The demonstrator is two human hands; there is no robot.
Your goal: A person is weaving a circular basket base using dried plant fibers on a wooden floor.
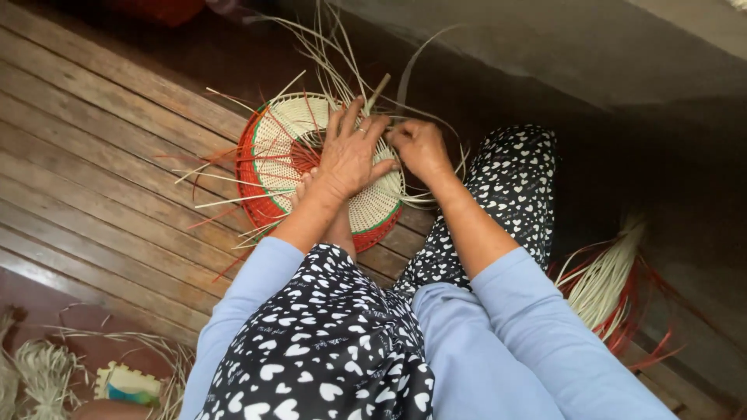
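Round woven basket [289, 148], cream with red rim, on slatted wooden floor [101, 163], under left hand [350, 155]: fingers spread flat on the weave. Right hand [419, 146] just beside at basket's edge, fingers curled, seemingly pinching a pale strand [420, 58]; grip partly hidden.
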